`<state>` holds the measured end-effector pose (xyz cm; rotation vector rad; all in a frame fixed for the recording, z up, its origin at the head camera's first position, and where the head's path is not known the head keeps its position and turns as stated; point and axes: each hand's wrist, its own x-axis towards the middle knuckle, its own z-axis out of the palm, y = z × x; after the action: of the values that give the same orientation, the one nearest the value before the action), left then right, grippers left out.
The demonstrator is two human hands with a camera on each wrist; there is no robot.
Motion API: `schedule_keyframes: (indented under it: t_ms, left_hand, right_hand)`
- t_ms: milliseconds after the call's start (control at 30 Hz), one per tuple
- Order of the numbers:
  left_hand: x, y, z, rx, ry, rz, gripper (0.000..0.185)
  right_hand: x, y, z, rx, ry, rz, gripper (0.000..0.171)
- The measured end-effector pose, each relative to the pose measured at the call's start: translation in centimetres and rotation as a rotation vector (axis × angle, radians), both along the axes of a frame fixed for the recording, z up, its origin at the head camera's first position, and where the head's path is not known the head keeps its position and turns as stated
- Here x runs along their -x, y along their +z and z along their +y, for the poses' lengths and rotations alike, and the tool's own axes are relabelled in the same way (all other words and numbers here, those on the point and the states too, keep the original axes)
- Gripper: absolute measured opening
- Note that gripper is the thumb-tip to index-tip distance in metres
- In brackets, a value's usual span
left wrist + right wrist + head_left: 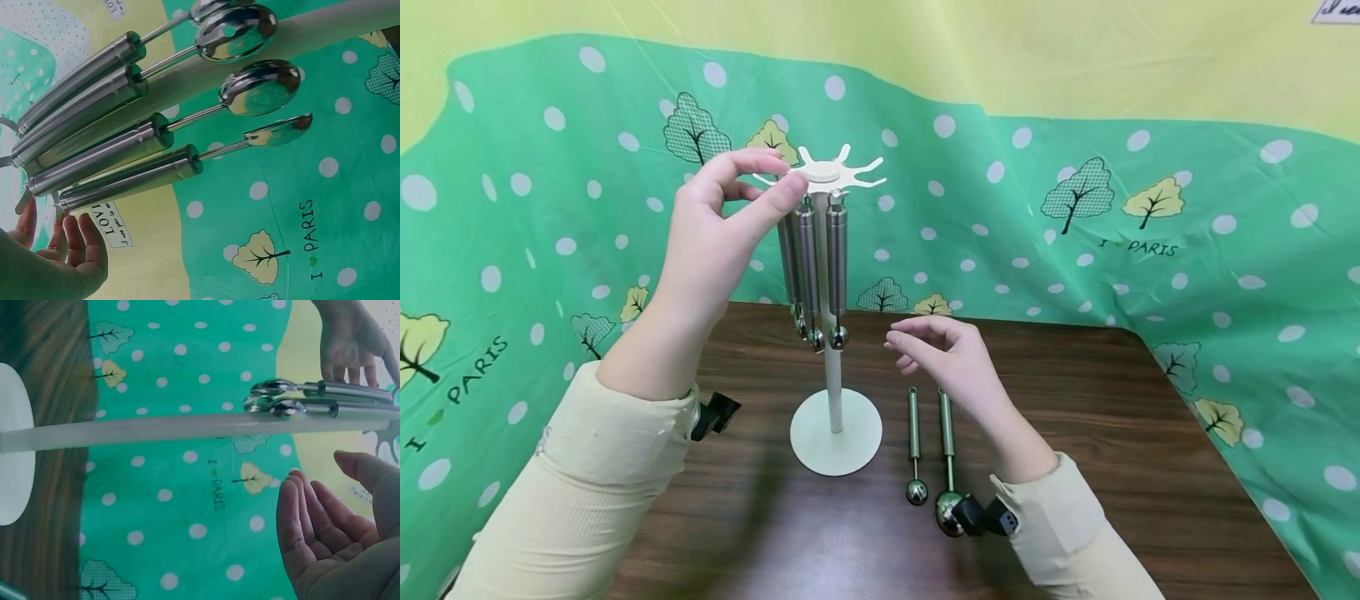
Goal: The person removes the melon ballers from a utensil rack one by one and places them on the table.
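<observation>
Nearest, two scoops (931, 450) lie side by side on the tabletop (1112, 433), near its front edge. Just above them the right hand (943, 354) hovers, fingers loosely curled, holding nothing. Beside it the white stand (835, 429) rises mid-tabletop with scoops hanging (816, 258). Up top, the left hand (718, 229) pinches the stand's crown (827, 172) between thumb and fingertips.

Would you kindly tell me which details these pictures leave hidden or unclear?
- Head view: the left hand covers the rack top's near prongs and the spoon hooks there.
- Head view: the right hand hides part of the longer spoon on the table.
- Left wrist view: the hanging spoons' hooks are cut off at the edge.
</observation>
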<state>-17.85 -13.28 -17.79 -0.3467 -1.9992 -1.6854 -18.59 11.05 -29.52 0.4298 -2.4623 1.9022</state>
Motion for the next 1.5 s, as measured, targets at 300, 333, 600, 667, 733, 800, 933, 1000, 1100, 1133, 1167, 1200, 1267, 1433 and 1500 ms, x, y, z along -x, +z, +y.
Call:
schedule_keyframes:
  t_ms: [300, 333, 600, 667, 733, 800, 933, 1000, 1100, 1133, 1167, 1200, 1267, 1433, 1500]
  left_hand:
    - [-0.2, 0.3, 0.1, 0.037, 0.035, -0.022, 0.031]
    - [-0.2, 0.3, 0.1, 0.041, 0.038, -0.025, 0.032]
    - [-0.3, 0.1, 0.3, 0.052, 0.070, -0.025, 0.031]
    - [-0.3, 0.0, 0.4, 0.045, 0.076, -0.017, 0.032]
    - [-0.3, 0.0, 0.5, 0.035, 0.076, -0.010, 0.033]
    - [-0.3, -0.1, 0.5, 0.024, 0.069, -0.008, 0.034]
    - [-0.3, -0.3, 0.5, 0.015, 0.048, -0.001, 0.038]
    - [-0.2, -0.4, 0.4, 0.010, 0.037, 0.010, 0.041]
    - [-0.1, -0.5, 0.3, -0.008, 0.017, 0.031, 0.042]
    - [0.0, -0.5, 0.3, -0.017, 0.012, 0.034, 0.042]
    - [0.0, -0.6, 0.2, -0.031, 0.002, 0.036, 0.042]
    - [0.1, -0.6, 0.2, -0.043, -0.005, 0.034, 0.041]
    - [0.2, -0.6, 0.1, -0.076, -0.028, 0.027, 0.040]
    - [0.9, -0.6, -0.3, -0.177, -0.091, -0.012, 0.040]
    - [1.2, -0.7, -0.5, -0.200, -0.121, -0.024, 0.041]
  right_hand:
    - [0.1, 2.0, -1.4, 0.057, 0.071, 0.037, 0.025]
    - [0.1, 2.3, -1.5, 0.069, 0.077, 0.042, 0.025]
    - [0.4, 3.1, -3.2, 0.120, 0.127, 0.056, 0.030]
    - [0.6, 3.1, -3.6, 0.125, 0.133, 0.062, 0.031]
    - [0.6, 3.2, -4.0, 0.121, 0.131, 0.066, 0.032]
    - [0.6, 3.2, -4.3, 0.111, 0.121, 0.069, 0.032]
    - [0.6, 3.4, -4.7, 0.097, 0.094, 0.097, 0.033]
    - [0.6, 3.6, -4.9, 0.099, 0.089, 0.120, 0.032]
    - [0.6, 3.9, -5.2, 0.113, 0.105, 0.146, 0.029]
    - [0.6, 4.0, -5.2, 0.116, 0.113, 0.155, 0.028]
    - [0.6, 4.1, -5.3, 0.115, 0.119, 0.162, 0.027]
    - [0.6, 4.1, -5.4, 0.118, 0.128, 0.167, 0.026]
    - [0.6, 4.2, -5.5, 0.113, 0.135, 0.182, 0.024]
    - [0.2, 4.2, -5.4, 0.117, 0.128, 0.204, 0.021]
    - [0.0, 4.2, -5.3, 0.126, 0.119, 0.208, 0.021]
